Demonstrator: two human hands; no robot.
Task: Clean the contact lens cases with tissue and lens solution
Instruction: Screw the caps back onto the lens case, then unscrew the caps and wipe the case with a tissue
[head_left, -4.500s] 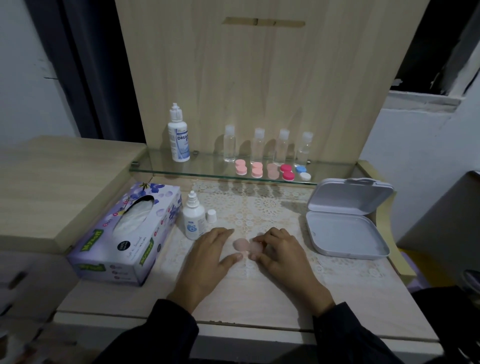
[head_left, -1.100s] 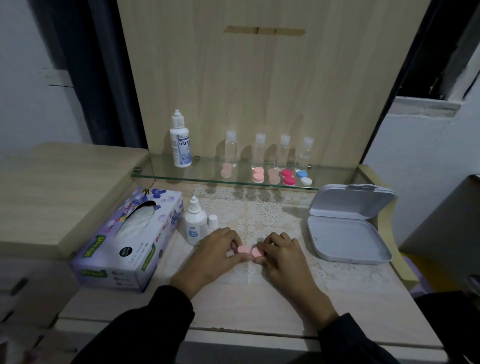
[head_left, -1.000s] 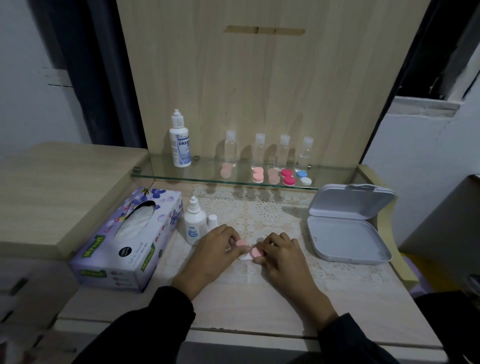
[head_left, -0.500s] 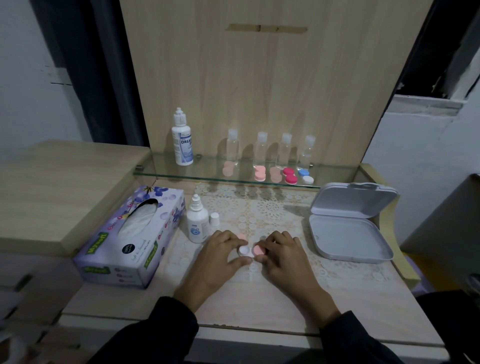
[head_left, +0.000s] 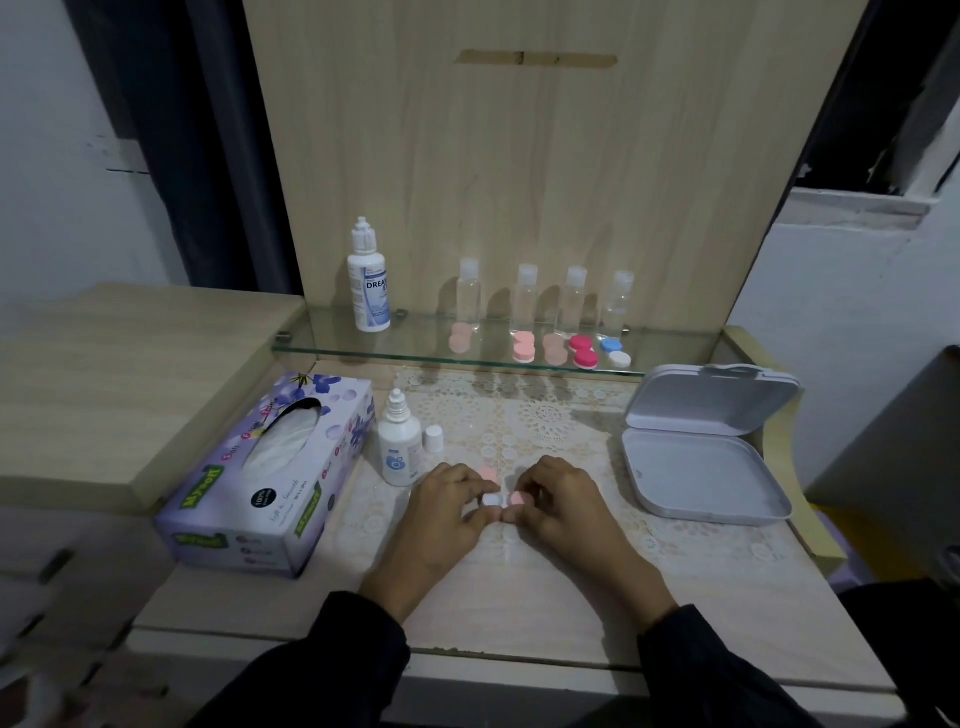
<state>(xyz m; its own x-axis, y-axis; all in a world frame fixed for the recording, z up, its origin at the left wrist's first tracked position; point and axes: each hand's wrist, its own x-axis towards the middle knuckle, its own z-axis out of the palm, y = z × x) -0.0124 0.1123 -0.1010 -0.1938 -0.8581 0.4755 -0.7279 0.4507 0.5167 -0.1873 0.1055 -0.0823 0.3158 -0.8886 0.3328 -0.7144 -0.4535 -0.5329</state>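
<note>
A contact lens case (head_left: 502, 500) is lying between two hands, one pink cap (head_left: 488, 474) resting just beyond the left hand (head_left: 445, 514), which is pinching the case. The right hand (head_left: 563, 512) is pinching the other cap (head_left: 519, 499), apparently unscrewing it; the solution bottle (head_left: 399, 448) beyond the left hand is likely coming next.

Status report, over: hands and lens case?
Left hand and right hand both pinch the lens case. One pink cap off, lying just behind it. Nothing in the way.
</note>
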